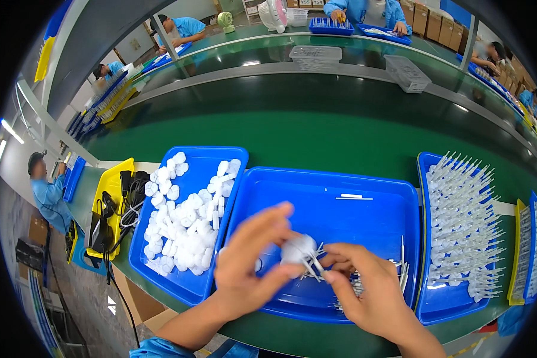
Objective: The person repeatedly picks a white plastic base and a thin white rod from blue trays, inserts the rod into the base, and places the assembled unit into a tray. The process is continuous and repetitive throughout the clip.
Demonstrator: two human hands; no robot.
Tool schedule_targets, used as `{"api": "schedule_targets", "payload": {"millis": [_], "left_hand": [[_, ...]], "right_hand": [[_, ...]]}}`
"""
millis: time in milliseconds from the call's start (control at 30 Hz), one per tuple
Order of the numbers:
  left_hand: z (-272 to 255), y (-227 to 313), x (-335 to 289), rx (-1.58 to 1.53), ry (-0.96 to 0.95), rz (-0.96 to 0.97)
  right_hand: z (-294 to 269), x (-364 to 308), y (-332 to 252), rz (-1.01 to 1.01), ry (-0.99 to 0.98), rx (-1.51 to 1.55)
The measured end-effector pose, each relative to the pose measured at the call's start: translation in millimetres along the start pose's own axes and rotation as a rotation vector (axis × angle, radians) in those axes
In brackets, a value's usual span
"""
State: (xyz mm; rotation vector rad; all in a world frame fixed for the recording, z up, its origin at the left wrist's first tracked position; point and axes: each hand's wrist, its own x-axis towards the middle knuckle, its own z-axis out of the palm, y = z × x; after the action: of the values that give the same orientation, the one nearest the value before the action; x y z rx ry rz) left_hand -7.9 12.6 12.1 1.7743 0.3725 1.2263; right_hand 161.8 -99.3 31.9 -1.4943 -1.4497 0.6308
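Over the middle blue tray (325,179), my left hand (247,259) cups a white round plastic piece (298,248) between its thumb and bent fingers; the fingers are a little smeared by motion. Thin metal rods (314,265) stick out from the piece toward my right hand (367,286), whose thumb and forefinger pinch them at their ends. More loose thin rods (404,274) lie in the tray's near right part, partly hidden by my right hand. Two slim pieces, a white strip (352,196) and a rod under it, rest near its far side.
A blue tray (212,154) of loose white pieces stands left. At right, another blue tray (453,307) carries rows of white pieces with upright rods. A yellow tray (125,167) with black cables sits far left. Clear plastic bins (316,55) and co-workers are beyond the green belt (280,119).
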Motion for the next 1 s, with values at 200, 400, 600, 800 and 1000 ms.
{"api": "schedule_targets", "payload": {"millis": [200, 400, 600, 800, 1000], "left_hand": [[-14, 2, 1, 0.13, 0.035, -0.105], [-6, 4, 7, -0.155, -0.003, -0.479], [-4, 1, -1, -0.321, -0.133, -0.657], [-3, 1, -2, -0.528, -0.171, -0.745], [0, -1, -2, -0.543, -0.16, -0.746]], "right_hand": [[25, -5, 14, -0.368, -0.228, -0.794], [0, -8, 4, -0.026, 0.002, -0.201], [-14, -6, -4, 0.018, 0.083, 0.086], [-12, -5, -6, 0.039, 0.088, 0.103], [-16, -5, -10, 0.131, 0.059, 0.087]]}}
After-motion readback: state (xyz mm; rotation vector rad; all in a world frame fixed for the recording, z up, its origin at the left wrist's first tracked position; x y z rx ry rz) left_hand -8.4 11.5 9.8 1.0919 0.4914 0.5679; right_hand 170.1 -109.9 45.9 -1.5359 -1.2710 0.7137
